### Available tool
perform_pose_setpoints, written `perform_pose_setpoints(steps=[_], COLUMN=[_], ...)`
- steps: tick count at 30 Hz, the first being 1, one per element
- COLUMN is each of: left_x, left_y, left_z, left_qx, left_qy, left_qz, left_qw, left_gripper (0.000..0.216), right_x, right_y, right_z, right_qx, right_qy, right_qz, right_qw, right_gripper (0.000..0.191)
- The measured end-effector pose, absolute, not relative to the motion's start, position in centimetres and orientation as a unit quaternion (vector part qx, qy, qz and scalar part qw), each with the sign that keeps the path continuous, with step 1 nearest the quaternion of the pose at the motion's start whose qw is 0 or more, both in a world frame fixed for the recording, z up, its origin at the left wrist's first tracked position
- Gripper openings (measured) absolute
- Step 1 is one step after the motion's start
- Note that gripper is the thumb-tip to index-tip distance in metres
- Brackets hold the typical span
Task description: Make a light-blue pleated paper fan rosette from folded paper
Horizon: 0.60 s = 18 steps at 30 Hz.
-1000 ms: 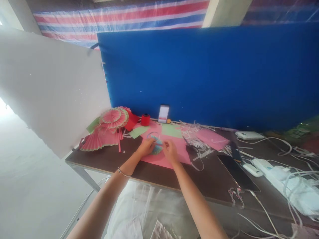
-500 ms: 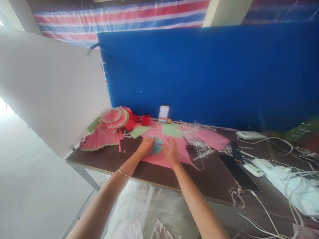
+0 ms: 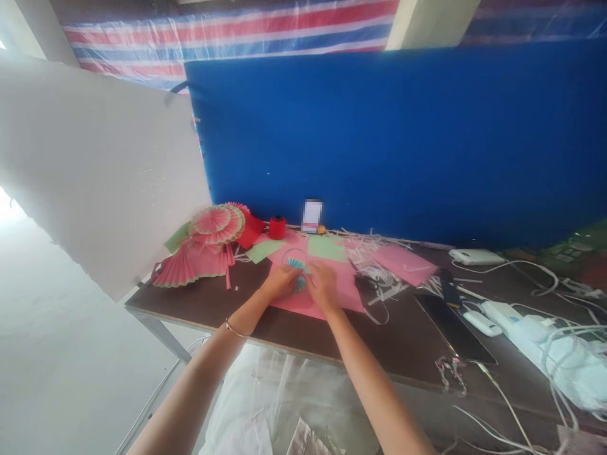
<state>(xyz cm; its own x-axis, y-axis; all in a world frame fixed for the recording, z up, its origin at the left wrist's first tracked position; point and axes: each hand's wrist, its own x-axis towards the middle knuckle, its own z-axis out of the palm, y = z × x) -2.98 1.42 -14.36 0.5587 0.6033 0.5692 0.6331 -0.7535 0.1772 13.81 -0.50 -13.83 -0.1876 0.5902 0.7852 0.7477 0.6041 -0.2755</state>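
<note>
A small blue pleated paper fan sits between my two hands over a pink paper sheet on the dark table. My left hand, with a thin bracelet on its wrist, pinches the fan's left side. My right hand has its fingers closed on the fan's right side. A thin loop of clear tape or string rises just behind the fan. Most of the fan is hidden by my fingers.
Finished pink pleated fans lie at the table's left end, beside a red spool. Green paper sheets, white paper strips, a phone, a power strip and cables fill the right. A blue board stands behind.
My hands have drawn closer together, pressing the blue fan so less of it shows. My right hand has shifted slightly left.
</note>
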Motion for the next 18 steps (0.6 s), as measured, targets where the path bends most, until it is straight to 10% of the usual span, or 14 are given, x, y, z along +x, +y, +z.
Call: perform_pose_setpoints(steps=[18], left_x=[-2.8], left_y=[0.8], left_z=[-13.2], left_qx=[-0.870], left_qy=[-0.389], left_qz=[-0.304], left_qw=[0.020], left_gripper=[0.022], right_x=[13.9], right_y=[-0.5], right_z=[-13.9], right_qx=[-0.443], right_qy=[-0.774], right_qz=[-0.077], right_qw=[0.446], right_gripper=[0.018])
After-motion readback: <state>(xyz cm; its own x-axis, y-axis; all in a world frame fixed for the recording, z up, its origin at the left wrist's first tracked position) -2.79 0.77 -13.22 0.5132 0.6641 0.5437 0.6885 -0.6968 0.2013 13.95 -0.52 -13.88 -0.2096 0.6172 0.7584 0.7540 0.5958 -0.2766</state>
